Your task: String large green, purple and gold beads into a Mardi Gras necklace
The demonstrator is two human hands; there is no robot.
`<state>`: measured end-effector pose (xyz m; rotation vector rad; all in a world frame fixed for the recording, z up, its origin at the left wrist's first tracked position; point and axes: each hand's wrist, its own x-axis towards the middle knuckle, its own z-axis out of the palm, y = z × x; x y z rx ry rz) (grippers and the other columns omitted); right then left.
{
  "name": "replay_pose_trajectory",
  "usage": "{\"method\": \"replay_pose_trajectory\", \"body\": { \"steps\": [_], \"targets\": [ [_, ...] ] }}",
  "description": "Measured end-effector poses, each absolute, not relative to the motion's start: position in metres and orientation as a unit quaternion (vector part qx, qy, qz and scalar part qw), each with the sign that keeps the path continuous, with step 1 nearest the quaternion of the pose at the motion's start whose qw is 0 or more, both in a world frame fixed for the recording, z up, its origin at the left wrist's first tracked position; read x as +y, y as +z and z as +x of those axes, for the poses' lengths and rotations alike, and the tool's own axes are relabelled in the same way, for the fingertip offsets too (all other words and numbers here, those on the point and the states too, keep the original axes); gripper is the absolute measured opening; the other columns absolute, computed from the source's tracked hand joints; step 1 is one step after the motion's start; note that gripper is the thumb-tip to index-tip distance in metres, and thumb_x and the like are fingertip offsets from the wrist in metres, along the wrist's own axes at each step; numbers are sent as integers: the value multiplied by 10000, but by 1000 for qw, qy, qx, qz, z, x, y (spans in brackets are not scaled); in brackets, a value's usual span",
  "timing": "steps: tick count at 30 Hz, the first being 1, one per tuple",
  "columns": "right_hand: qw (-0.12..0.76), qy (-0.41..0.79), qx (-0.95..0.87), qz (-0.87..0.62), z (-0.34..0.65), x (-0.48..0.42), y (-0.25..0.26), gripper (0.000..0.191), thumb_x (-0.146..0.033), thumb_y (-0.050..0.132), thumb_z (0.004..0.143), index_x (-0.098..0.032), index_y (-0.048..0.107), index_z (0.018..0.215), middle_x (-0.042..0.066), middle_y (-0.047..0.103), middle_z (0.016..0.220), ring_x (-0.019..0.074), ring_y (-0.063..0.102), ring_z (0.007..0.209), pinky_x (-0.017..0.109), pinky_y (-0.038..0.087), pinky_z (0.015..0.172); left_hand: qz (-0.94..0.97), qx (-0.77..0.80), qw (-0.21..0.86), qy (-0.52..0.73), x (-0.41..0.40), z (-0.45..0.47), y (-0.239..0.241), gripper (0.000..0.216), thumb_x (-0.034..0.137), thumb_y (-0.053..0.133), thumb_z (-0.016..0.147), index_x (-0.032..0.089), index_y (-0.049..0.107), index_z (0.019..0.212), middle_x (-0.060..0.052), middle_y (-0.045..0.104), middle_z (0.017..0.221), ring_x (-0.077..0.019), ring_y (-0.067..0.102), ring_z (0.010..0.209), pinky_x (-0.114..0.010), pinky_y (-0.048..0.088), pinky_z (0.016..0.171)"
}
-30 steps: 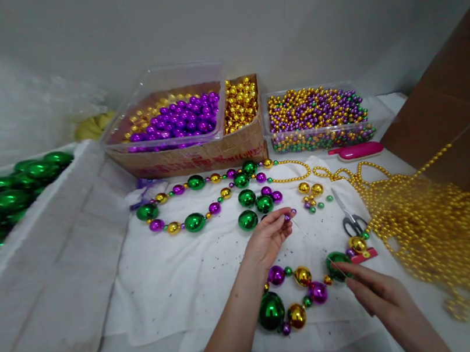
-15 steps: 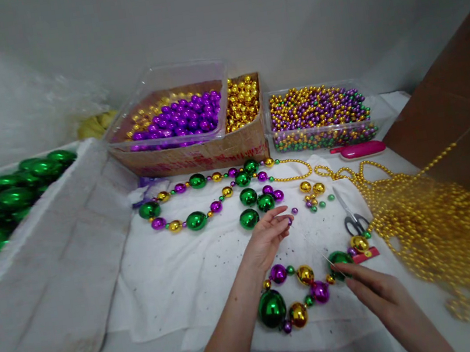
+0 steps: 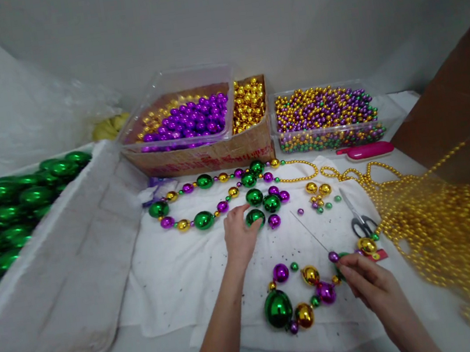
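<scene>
My left hand (image 3: pixel 240 235) has its thumb and fingers around a large green bead (image 3: pixel 256 217) at the near edge of a small cluster of green and purple beads. My right hand (image 3: pixel 367 277) pinches a long thin needle (image 3: pixel 309 231) that points up and to the left. A small purple bead (image 3: pixel 333 256) sits on the needle just ahead of my fingertips. Below and between my hands lies a partly strung loop of beads, with a big green bead (image 3: pixel 278 309) and a gold bead (image 3: pixel 304 315). Another green bead is mostly hidden behind my right fingers.
A finished-looking bead strand (image 3: pixel 203 220) lies behind my left hand. Scissors (image 3: pixel 362 224) and a heap of gold bead chain (image 3: pixel 438 234) are at right. Bins of purple beads (image 3: pixel 191 120) and mixed small beads (image 3: pixel 326 109) stand behind; a white foam box (image 3: pixel 76 270) stands left.
My left hand has moved left to the large green bead. A small purple bead is now on the needle, and a larger purple bead shows where my left hand was.
</scene>
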<state>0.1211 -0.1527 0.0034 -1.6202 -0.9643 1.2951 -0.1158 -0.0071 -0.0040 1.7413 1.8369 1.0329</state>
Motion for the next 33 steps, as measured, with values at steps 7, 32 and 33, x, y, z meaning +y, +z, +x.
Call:
{"method": "replay_pose_trajectory", "body": {
  "steps": [7, 32, 33],
  "targets": [
    [419, 544, -372, -625, 115, -150, -2, 398, -543, 623, 751, -162, 602, 863, -52, 407, 541, 78, 349, 471, 192, 189, 406, 641, 637, 229, 361, -7, -112, -30, 458, 228, 701, 676, 210, 586, 1119, -89, 579, 1088, -275, 507, 1062, -446, 386, 945],
    [396, 555, -374, -628, 116, -166, 16, 404, -509, 671, 717, -139, 699, 876, -23, 462, 546, 84, 356, 469, 208, 253, 426, 157, 328, 764, 533, -39, -88, 6, 228, 285, 558, 855, 126, 577, 1017, -120, 672, 1030, -247, 647, 987, -431, 425, 1010],
    [393, 555, -376, -629, 116, -166, 15, 401, -507, 667, 723, -141, 701, 883, -21, 467, 550, 86, 359, 472, 208, 257, 428, 162, 324, 764, 534, -40, -88, 5, 223, 283, 563, 853, 131, 576, 1015, -115, 672, 1029, -246, 646, 989, -436, 419, 1014]
  ]
}}
